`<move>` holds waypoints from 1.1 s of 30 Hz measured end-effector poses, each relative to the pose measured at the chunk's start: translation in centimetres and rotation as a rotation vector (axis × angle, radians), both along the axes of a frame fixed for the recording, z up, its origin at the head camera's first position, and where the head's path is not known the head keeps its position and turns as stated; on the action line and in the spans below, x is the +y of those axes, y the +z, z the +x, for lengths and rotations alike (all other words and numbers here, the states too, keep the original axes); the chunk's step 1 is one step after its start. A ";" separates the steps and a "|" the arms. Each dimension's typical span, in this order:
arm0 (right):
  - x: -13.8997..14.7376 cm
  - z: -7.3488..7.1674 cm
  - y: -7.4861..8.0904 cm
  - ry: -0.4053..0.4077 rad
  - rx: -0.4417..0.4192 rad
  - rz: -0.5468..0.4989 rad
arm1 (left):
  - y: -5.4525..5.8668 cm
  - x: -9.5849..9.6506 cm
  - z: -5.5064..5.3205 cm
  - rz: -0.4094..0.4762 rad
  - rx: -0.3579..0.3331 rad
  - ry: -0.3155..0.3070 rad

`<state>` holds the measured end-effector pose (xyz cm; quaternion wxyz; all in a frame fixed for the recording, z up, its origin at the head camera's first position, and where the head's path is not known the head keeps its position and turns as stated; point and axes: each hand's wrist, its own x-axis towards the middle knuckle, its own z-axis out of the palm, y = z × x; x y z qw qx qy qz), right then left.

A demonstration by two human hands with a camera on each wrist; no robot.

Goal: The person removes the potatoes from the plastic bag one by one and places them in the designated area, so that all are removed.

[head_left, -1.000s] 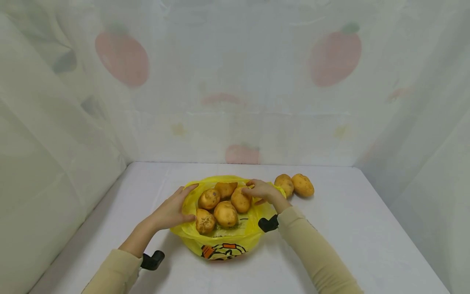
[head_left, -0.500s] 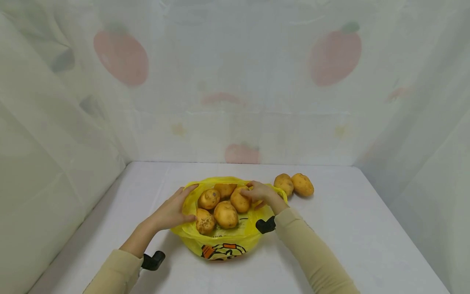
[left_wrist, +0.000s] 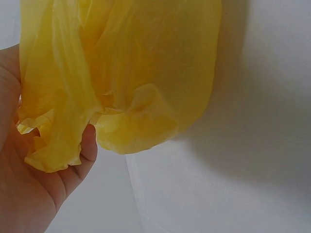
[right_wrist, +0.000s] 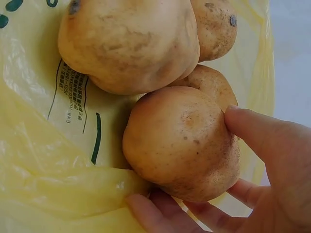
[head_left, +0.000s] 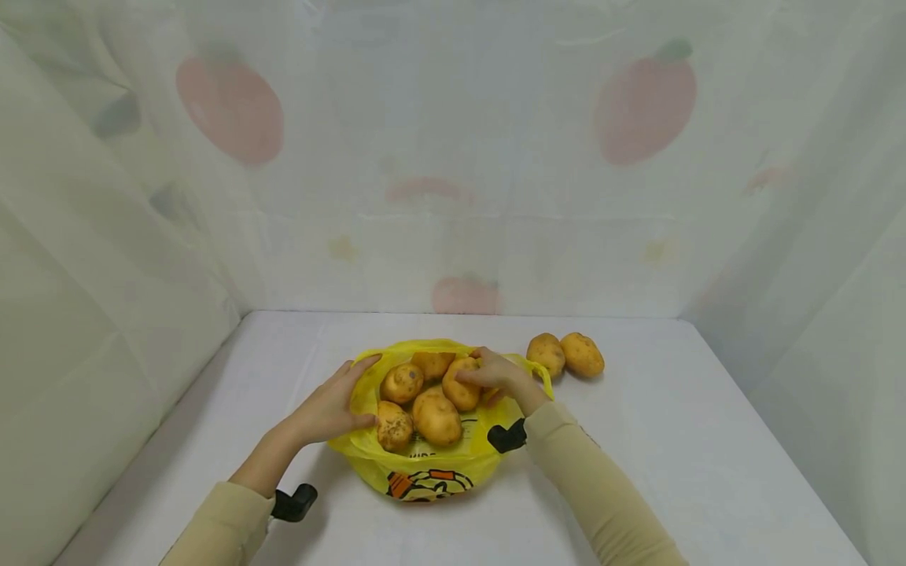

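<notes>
A yellow plastic bag [head_left: 439, 477] with a printed cartoon stands on the white table, mouth up and spread wide. Several potatoes [head_left: 436, 417] lie inside it. On the left, my left hand [head_left: 328, 405] holds the bag's rim between thumb and fingers; the left wrist view shows the crumpled film [left_wrist: 58, 145] in its grasp. My right hand [head_left: 501, 373] reaches in over the right side of the mouth and grips a potato [right_wrist: 180, 141], its thumb on top and its fingers curled beneath. A larger potato [right_wrist: 129, 43] sits right beside that one.
Two more potatoes, one darker [head_left: 546, 354] and one paler [head_left: 583, 355], lie side by side on the table [head_left: 672, 440] behind the bag to the right. A bag handle loop [head_left: 545, 376] stands up near the right wrist. White sheeting walls [head_left: 566, 196] enclose the table's back and sides.
My right hand has moved slightly left and farther round its potato, closing its grip. The front middle potato has shifted a little toward me. The left hand has stayed on the rim.
</notes>
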<state>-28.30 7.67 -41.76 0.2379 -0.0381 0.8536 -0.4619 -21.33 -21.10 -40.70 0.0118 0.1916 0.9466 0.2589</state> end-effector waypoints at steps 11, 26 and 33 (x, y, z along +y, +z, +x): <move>0.1 0.0 -0.6 -0.009 0.002 -0.067 | 0.1 -0.1 0.1 0.001 -0.012 0.005; 1.0 0.3 0.4 0.025 0.049 -0.135 | 0.3 -0.1 0.1 0.005 -0.031 0.010; 1.4 0.5 1.1 0.058 0.091 -0.141 | 0.3 -0.2 0.0 -0.002 -0.018 0.010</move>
